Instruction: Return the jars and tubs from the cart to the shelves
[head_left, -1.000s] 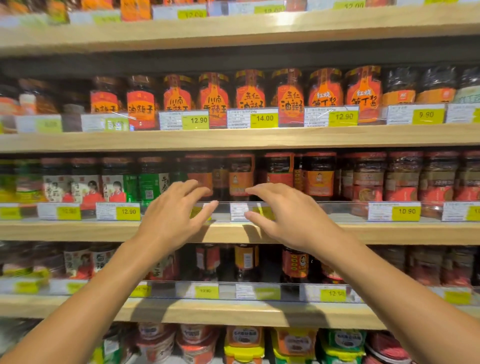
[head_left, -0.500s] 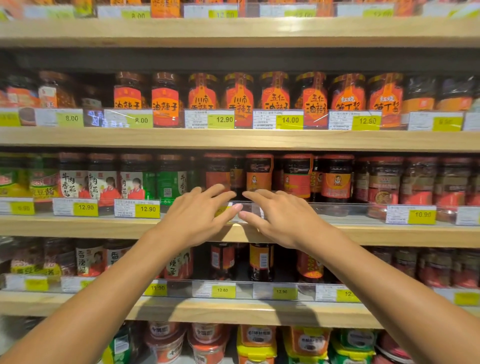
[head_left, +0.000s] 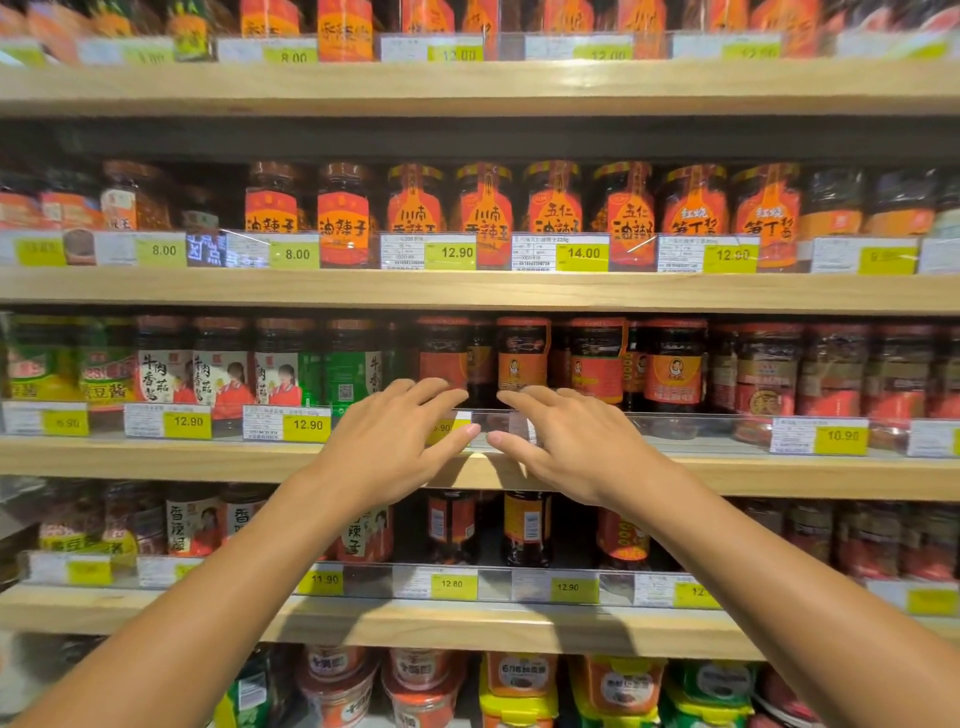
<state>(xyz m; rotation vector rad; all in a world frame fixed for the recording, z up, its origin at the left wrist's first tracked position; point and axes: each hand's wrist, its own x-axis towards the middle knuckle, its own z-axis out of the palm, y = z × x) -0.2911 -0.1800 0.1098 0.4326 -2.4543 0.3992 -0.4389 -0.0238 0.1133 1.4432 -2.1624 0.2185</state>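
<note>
Both my arms reach out to the middle wooden shelf (head_left: 779, 475). My left hand (head_left: 395, 441) and my right hand (head_left: 566, 447) hover side by side at its clear front rail, palms down, fingers spread, nothing held. Just behind the fingertips stand dark sauce jars with red and orange labels: one (head_left: 441, 358) behind the left hand, one (head_left: 522, 358) behind the right. The fingertips are close to these jars, and I cannot tell if they touch. The cart is out of view.
Several wooden shelves are packed with jars behind clear rails with yellow price tags (head_left: 584, 253). Orange-labelled jars (head_left: 483, 213) fill the shelf above, green-labelled jars (head_left: 348, 374) stand left of my hands, and tubs (head_left: 522, 680) sit on the lowest shelf.
My hands came closer together in front of the middle shelf. The view has shifted, so the shelves sit further right and lower in the frame.
</note>
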